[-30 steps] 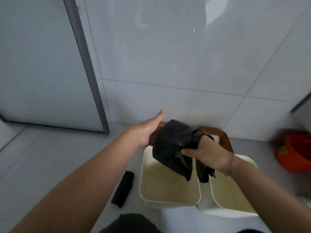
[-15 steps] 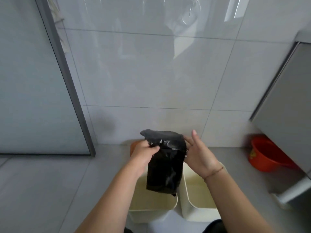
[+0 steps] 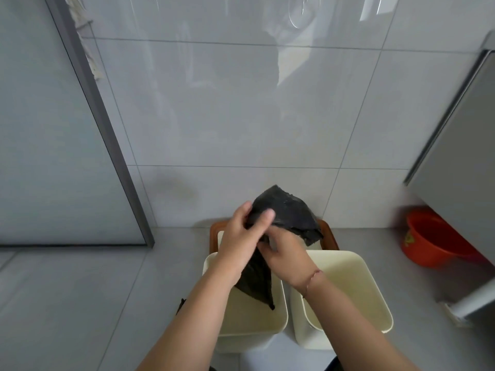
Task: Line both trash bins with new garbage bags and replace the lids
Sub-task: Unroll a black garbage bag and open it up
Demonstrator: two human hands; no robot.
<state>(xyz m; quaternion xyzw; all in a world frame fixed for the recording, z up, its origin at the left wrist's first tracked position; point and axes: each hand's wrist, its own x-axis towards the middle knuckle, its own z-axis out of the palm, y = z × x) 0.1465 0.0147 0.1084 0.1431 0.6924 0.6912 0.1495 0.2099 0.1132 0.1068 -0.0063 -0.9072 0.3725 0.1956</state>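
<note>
Step in hand: I judge I'm opening a folded black garbage bag (image 3: 284, 212) to find its mouth before lining the first bin.
Left grip: my left hand (image 3: 242, 236) is pinched on the bag's near upper edge, thumb on the front face, fingers behind.
Right grip: my right hand (image 3: 284, 253) is closed on the bag lower down, just under the left; its fingertips are hidden, so I can't see which layer they have.
Bag position: held in the air above the back of the left bin (image 3: 251, 317), its tail hanging over that bin's opening.
Bins: the left bin and right bin (image 3: 348, 290) stand side by side on the floor, both unlined and without lids.
Lids: a brown-rimmed piece (image 3: 214, 231) stands behind the bins against the wall; I can't tell whether it's a lid.
Doing it well: rub the two layers apart at the open edge, keep both pinches at the rim, then shake the bag downwards so air fills it.
Watch for: thin film clings; pulling hard on one layer could tear it.
</note>
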